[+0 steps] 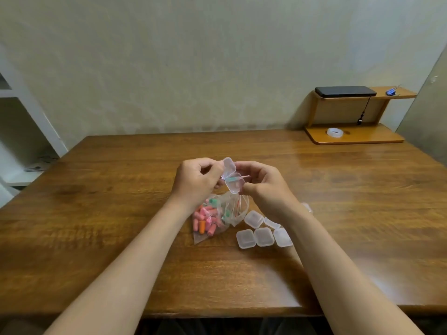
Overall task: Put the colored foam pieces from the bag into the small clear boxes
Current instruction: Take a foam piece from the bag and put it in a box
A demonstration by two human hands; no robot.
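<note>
I judge that the step in hand is the filling of one box. Both hands hold a small clear box (235, 185) in the air above the middle of the table (116, 194). The left hand (197, 181) has curled fingers and pinches the box near the place where the raised lid (229, 167) meets the base. The right hand (264, 187) grips the base from the other side with thumb and fingers. The lid stands open. Something teal and something pink shows in the base, probably foam, but how many pieces I cannot tell.

The next move is, I think, to press the lid down until it shuts. This calls for keeping the soft pieces below the rim, because foam may spring up and block the lid.

The bag (219, 215) lies on the table below the hands, toward the near edge. It is clear and crumpled, and it holds many foam pieces (205, 220), mostly pink, with some orange and green. Just to its right, a group of other boxes (264, 236) sits close together, square with round corners, lids down.
</note>
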